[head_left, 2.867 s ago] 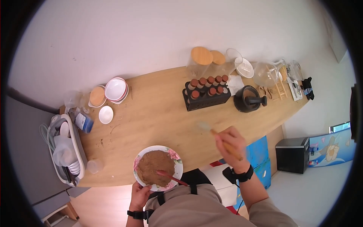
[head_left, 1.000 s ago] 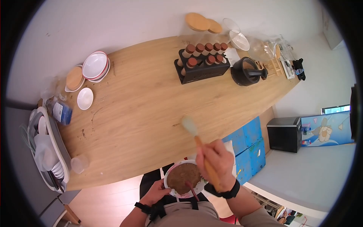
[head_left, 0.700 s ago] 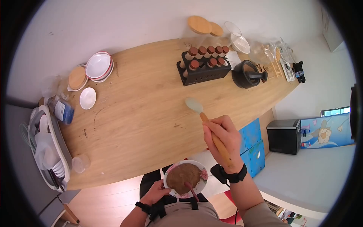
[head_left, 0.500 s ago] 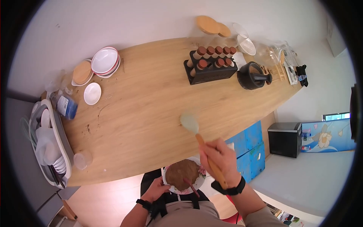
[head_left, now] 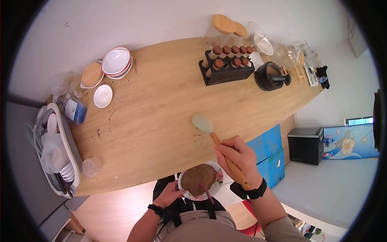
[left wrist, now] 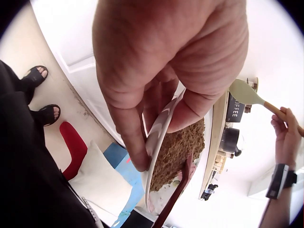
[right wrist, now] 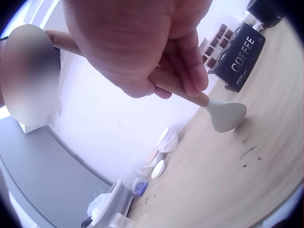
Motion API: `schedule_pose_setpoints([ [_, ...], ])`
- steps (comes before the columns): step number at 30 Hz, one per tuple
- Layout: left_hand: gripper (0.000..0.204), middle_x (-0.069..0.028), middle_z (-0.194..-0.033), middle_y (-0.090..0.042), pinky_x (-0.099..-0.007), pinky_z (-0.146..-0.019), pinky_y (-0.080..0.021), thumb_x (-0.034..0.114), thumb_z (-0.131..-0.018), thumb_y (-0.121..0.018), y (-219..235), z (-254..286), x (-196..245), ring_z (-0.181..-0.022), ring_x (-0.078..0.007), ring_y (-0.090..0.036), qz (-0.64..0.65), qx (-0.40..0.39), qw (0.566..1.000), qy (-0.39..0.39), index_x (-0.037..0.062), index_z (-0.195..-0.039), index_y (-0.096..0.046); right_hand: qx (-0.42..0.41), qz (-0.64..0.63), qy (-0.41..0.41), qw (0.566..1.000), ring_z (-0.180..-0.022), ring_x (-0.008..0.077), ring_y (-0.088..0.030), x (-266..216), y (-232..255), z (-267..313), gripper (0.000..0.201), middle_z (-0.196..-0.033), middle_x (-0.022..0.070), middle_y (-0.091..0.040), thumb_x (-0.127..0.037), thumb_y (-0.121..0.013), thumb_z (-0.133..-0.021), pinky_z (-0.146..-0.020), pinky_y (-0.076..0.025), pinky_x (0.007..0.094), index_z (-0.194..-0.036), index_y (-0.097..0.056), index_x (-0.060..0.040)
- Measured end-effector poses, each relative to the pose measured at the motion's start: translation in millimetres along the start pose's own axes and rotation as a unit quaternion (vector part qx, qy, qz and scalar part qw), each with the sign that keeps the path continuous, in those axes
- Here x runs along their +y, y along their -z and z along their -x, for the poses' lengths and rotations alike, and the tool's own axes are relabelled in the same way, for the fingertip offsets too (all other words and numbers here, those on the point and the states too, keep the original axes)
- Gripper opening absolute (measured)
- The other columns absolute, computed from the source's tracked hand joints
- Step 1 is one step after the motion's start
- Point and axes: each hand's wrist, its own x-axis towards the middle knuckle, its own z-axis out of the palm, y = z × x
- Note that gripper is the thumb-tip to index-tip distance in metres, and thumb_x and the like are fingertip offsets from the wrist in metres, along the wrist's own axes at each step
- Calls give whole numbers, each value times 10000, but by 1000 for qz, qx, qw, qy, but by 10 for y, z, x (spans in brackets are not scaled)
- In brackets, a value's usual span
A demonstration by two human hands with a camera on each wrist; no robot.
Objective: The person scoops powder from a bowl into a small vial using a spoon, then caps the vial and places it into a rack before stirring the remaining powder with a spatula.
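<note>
My left hand (head_left: 168,195) grips the rim of a floral plate (head_left: 219,176) just off the table's front edge, thumb on top and fingers beneath in the left wrist view. Brown crumbly material (head_left: 198,180) covers the plate, and a dark red utensil (head_left: 207,192) lies in it. The right hand (head_left: 238,160) holds the wooden handle of a pale green spatula (head_left: 202,123); its head is low over the table or on it, contact unclear. Small dark bits (right wrist: 248,152) lie near the spatula's head (right wrist: 226,115) in the right wrist view.
On the table (head_left: 161,109) stand a black rack (head_left: 229,75) of cork-topped tubes, a mortar (head_left: 267,76) and glass jars at the back. White bowls (head_left: 115,61) and a dish rack (head_left: 64,153) are at left, with a clear cup (head_left: 92,166) beside it.
The plate has moved from over the table's front edge to in front of the body, still held. The right hand has swept the spatula back and forth low over the table; the camera view has shifted.
</note>
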Motion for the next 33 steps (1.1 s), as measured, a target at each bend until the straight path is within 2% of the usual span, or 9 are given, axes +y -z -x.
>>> schedule_pose_setpoints([
  [2, 400, -78, -1252, -749, -342, -990, -617, 24, -1006, -659, -24, 36, 29, -1108, -170, -744, 3, -1, 1000, 1, 3, -1403, -614, -13, 12, 11, 1000, -758, 275, -721, -20, 18, 69, 245, -1009, 110, -684, 28, -838, -831, -652, -586, 340, -1058, -774, -38],
  [4, 375, -48, -1106, -762, -282, -832, -596, 86, -967, -684, -93, 113, 140, -933, -108, -716, 11, 19, 1000, -20, -10, -1329, -669, -57, 21, 6, 998, -759, 270, -720, -86, 59, 212, 246, -998, 105, -680, 14, -839, -830, -645, -592, 342, -1061, -775, -43],
  [7, 381, -44, -1099, -763, -279, -832, -593, 83, -967, -682, -70, 90, 87, -929, -109, -714, 6, 19, 1000, -13, -8, -1337, -666, -97, 11, -2, 995, -765, 267, -719, -228, 162, 448, 252, -998, 103, -680, -3, -844, -830, -631, -593, 348, -1068, -775, -45],
  [12, 395, -34, -1112, -759, -269, -830, -584, 71, -967, -682, -54, 52, 73, -928, -101, -703, 19, 18, 999, -32, 1, -1355, -664, -94, 12, 6, 996, -766, 263, -724, -330, 198, 639, 248, -1004, 103, -680, -16, -851, -826, -626, -595, 352, -1061, -780, -48],
  [17, 411, -21, -1140, -754, -266, -849, -580, 59, -970, -682, -6, 75, 116, -963, -93, -698, 19, 12, 1000, -16, 9, -1377, -656, -28, 24, -24, 999, -782, 258, -743, -252, 223, 347, 277, -997, 105, -710, 16, -862, -807, -645, -604, 348, -1068, -810, -59],
  [20, 421, -20, -1159, -750, -271, -864, -581, 61, -977, -680, 27, 66, 120, -995, -92, -698, 9, 10, 1000, -7, 11, -1394, -645, -38, -2, -8, 999, -768, 269, -726, -179, 126, 281, 239, -999, 101, -673, -21, -857, -831, -643, -591, 359, -1055, -782, -54],
  [22, 443, -93, -1318, -728, -371, -1028, -611, -19, -1011, -635, 52, 47, 94, -1155, -199, -737, 12, -7, 1000, 3, -1, -1451, -588, -59, -4, -12, 998, -769, 272, -726, -209, 126, 396, 251, -1001, 99, -670, -27, -858, -831, -646, -595, 361, -1067, -778, -53],
  [29, 434, -103, -1310, -728, -372, -1015, -617, -16, -1010, -641, 65, 49, 114, -1148, -211, -738, 2, -9, 1000, 2, -1, -1440, -590, -152, -5, -7, 988, -777, 255, -732, -595, 394, 995, 302, -1041, 81, -672, -57, -859, -830, -645, -613, 358, -1118, -766, -58],
  [33, 437, -108, -1312, -723, -387, -1027, -616, -25, -1009, -635, 33, 63, 178, -1158, -226, -737, 1, -3, 1000, 13, -5, -1442, -582, -142, -22, -42, 989, -790, 245, -739, -631, 487, 1108, 300, -1056, 82, -675, -43, -863, -817, -649, -617, 357, -1104, -779, -69],
])
